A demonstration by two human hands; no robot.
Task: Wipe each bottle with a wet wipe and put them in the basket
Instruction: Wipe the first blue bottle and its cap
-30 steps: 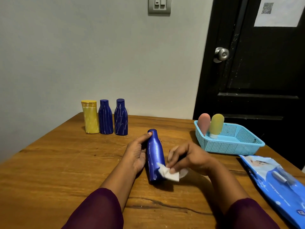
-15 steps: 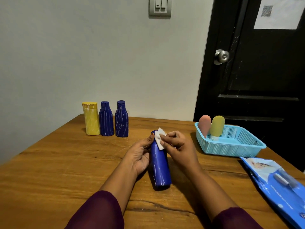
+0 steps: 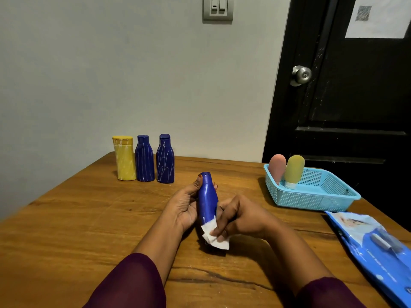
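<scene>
Down from the cap, the wipe [image 3: 215,236] now sits at the base of the bottle [image 3: 208,200], pinched in right hand [image 3: 241,216] fingers. Left hand [image 3: 183,206] fingers wrap the bottle over the worktop [image 3: 89,218], cap pointing away. Basket [image 3: 311,201] right, three bottles [image 3: 144,162] behind-left.

Counter [image 3: 66,230]: brown wood, varnished to a low sheen, open grain, one dark crack near the wrists.
Blue bottle [image 3: 208,201], gripped in the left hand [image 3: 184,207]: smooth plastic, glossy.
Wet wipe [image 3: 214,237], pinched by the right hand [image 3: 240,216]: white, matt, soft crumpled sheet.
Yellow bottle [image 3: 125,161], streaked blue bottle [image 3: 144,162] and second streaked blue bottle [image 3: 165,162], beyond the left hand: plastic, duller, with pale streaks.
Basket [image 3: 311,200], right of the right hand: light-blue plastic, perforated walls.
Pink tube [image 3: 277,167] and yellow-green tube [image 3: 294,170] inside it: matt, smooth.
Wipes pack [image 3: 378,247], beside the right forearm: blue plastic film, glossy, wrinkled.
Door knob [image 3: 302,74]: dull silver metal.
Sleeve [image 3: 133,283]: maroon cloth.
</scene>
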